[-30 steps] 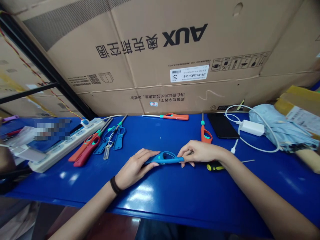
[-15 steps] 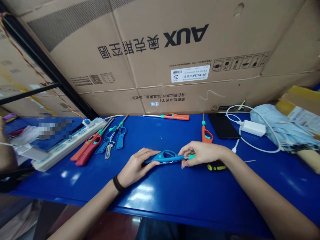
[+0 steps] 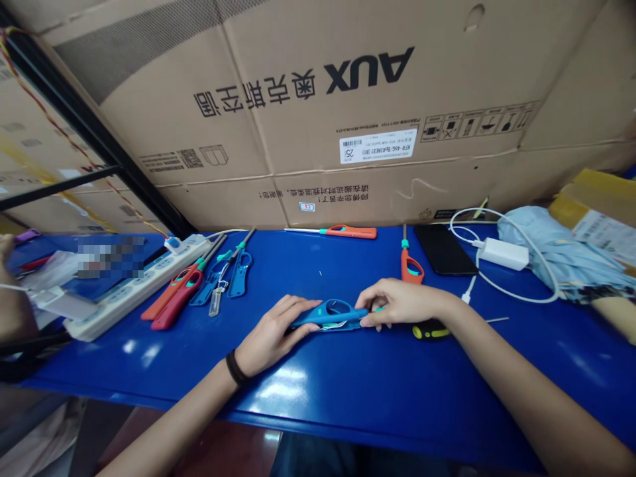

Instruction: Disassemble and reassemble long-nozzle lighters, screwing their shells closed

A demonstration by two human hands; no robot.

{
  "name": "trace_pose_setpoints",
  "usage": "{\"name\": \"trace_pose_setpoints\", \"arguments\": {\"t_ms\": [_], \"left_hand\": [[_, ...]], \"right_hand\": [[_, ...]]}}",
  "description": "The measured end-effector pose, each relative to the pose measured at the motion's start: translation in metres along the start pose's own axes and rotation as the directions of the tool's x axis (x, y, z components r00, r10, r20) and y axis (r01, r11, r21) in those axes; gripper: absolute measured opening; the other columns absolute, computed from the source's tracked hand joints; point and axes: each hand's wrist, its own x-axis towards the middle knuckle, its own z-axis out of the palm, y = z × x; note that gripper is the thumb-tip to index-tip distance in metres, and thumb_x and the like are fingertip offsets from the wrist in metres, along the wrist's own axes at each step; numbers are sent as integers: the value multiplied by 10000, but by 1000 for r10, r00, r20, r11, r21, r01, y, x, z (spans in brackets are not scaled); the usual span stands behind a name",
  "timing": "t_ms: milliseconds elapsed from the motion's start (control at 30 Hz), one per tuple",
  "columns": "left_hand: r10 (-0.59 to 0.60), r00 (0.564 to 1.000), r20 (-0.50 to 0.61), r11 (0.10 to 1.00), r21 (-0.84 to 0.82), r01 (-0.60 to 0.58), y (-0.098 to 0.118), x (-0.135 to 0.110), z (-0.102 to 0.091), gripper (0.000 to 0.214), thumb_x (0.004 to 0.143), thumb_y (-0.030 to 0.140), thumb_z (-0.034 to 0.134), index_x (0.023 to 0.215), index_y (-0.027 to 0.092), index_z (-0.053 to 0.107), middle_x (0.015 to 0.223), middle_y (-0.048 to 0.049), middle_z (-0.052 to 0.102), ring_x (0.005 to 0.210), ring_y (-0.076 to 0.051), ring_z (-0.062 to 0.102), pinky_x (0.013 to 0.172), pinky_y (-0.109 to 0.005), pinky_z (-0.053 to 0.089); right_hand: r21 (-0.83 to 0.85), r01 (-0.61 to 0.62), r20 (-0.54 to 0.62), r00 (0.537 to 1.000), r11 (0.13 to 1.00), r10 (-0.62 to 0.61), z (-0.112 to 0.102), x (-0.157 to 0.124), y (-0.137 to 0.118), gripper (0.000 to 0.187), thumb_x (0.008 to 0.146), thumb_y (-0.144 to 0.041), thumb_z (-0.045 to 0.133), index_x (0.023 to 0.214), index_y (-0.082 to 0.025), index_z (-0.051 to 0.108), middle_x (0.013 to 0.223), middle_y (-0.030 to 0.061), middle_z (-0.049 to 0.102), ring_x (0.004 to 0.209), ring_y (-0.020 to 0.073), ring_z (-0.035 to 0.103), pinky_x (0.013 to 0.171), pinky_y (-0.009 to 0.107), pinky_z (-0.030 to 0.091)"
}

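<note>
Gripping a blue lighter casing (image 3: 342,316) with the left hand (image 3: 273,326), pinching its narrow end with the right hand (image 3: 395,303), midway along the blue table (image 3: 278,265), with open room toward the front edge (image 3: 248,419), showing white wire (image 3: 334,326) between parted shells (image 3: 354,325).

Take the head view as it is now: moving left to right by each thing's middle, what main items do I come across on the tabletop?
White power strip, red lighter, left hand, blue lighter, right hand, flat black device, white adapter, light-blue bundle.
</note>
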Motion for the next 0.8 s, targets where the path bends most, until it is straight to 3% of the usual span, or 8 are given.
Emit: {"name": "trace_pose_setpoints", "arguments": {"t_ms": [133,233,367,567,800], "left_hand": [[-20,1000,6,1000,-8,20,1,1,0,356,918,322,512,1257,219,486,1159,-82,609,1033,-202,552,926,-383,454],[-34,999,9,999,-24,34,2,1,0,357,917,320,515,1259,224,481,1155,-75,605,1037,-201,546,921,-376,453],[-45,999,3,998,-41,45,2,2,0,345,917,321,512,1247,223,491,1151,-74,606,1044,-204,548,919,-370,452],[-65,998,-9,996,-69,64,1,2,0,331,916,330,512,1227,219,502,1144,-71,610,1025,-203,551,912,-368,447],[-68,998,-3,995,-70,68,2,2,0,311,919,317,511,1212,216,493,1144,-62,606,1017,-196,547,915,-361,434]], "right_hand": [[-142,8,-92,995,990,-21,1,0,0,296,776,-386,644,974,-171,693,777,38,662,609,128,585,542,230,439],[-83,-8,-130,991,997,-3,2,1,2,348,759,-405,663,1012,-167,645,765,32,654,616,132,598,533,229,450],[25,-51,-161,985,998,55,5,3,6,374,704,-440,708,910,-152,588,718,31,656,621,152,627,549,245,479],[-145,-13,-280,959,989,-29,9,0,6,328,671,-475,714,798,-177,666,756,26,673,701,172,613,613,255,442],[-169,-30,-357,934,985,-32,17,3,8,323,658,-489,716,773,-187,697,729,22,678,706,179,609,592,255,413]]}}
